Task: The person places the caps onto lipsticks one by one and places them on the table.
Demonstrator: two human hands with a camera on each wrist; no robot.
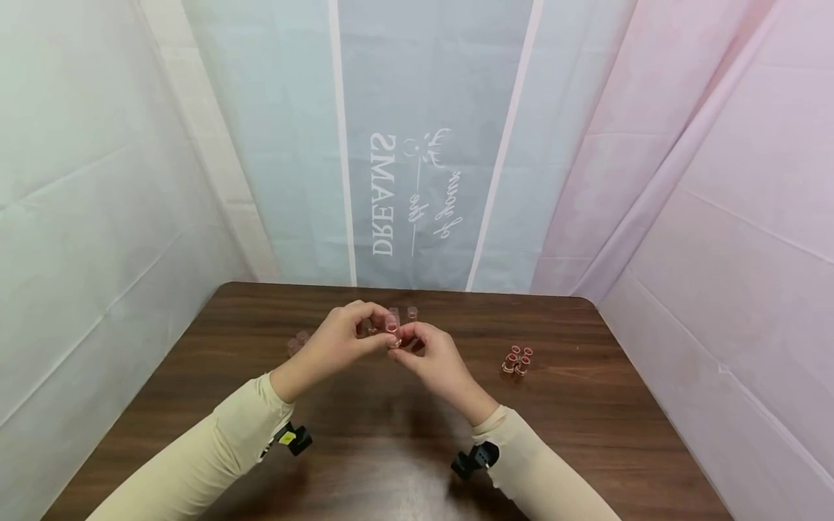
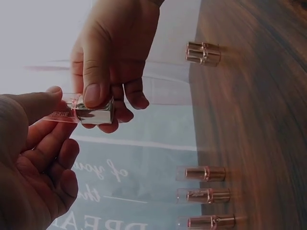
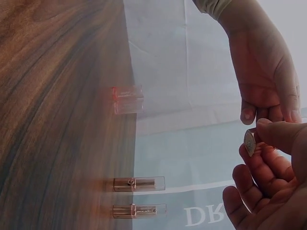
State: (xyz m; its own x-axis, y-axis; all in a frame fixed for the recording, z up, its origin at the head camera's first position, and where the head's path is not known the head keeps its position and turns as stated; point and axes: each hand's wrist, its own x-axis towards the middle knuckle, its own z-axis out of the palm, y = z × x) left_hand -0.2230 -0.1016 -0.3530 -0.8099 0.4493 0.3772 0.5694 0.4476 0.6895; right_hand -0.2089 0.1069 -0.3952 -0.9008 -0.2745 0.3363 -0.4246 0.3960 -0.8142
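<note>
Both hands hold one lipstick tube [image 1: 392,328] upright above the middle of the table. My left hand [image 1: 339,339] pinches its clear cap [image 2: 71,115] between thumb and fingers. Below that, the thumb and fingers of my right hand [image 1: 441,359] grip the shiny metallic base [image 2: 101,117]. The cap is still over the tube in the left wrist view. From the right wrist camera, only the round bottom of the base [image 3: 249,143] shows clearly; fingers hide the rest. Behind the hands stand capped lipsticks [image 1: 413,313], in a row in the left wrist view.
Several uncapped lipsticks [image 1: 517,360] stand in a tight group on the right of the brown wooden table [image 1: 573,420]. Loose clear pinkish caps [image 1: 297,341] stand on the left, partly behind the left hand. Fabric curtains [image 1: 417,94] hang behind and along both sides.
</note>
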